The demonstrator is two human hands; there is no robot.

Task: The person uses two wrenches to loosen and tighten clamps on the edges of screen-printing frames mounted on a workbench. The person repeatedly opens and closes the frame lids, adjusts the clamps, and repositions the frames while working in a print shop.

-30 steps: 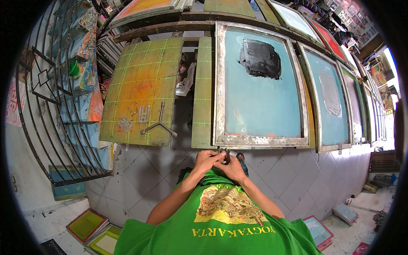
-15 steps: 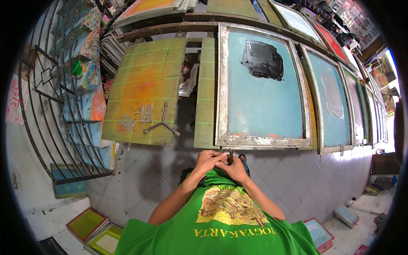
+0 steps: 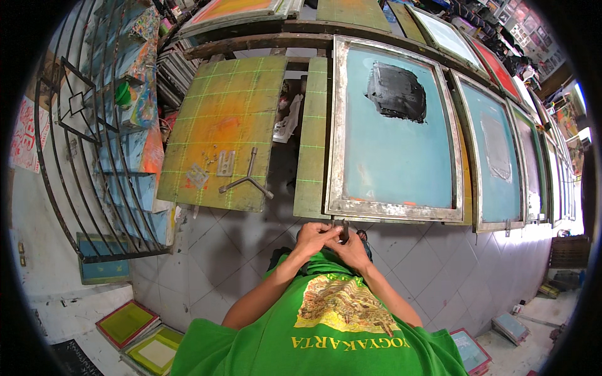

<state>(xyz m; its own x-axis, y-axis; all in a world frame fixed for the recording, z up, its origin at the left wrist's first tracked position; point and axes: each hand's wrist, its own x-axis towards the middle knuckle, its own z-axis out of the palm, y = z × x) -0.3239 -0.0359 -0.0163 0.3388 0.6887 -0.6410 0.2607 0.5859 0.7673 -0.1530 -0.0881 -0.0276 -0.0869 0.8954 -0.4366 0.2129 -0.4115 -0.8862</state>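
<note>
So the small dark piece is right between the hands, long side pointing roughly away from the body, pinched in the right hand's grip; left hand is up against it, but can't tell if it's clamping. Screen frame's near edge is just beyond, with elbow room over the tiled floor.

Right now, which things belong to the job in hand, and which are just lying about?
Likely the job's:
dark piece in the right hand, left hand close against it
Y-shaped wrench
slotted metal plate

Likely just lying about:
green container
red-framed yellow screen
</note>
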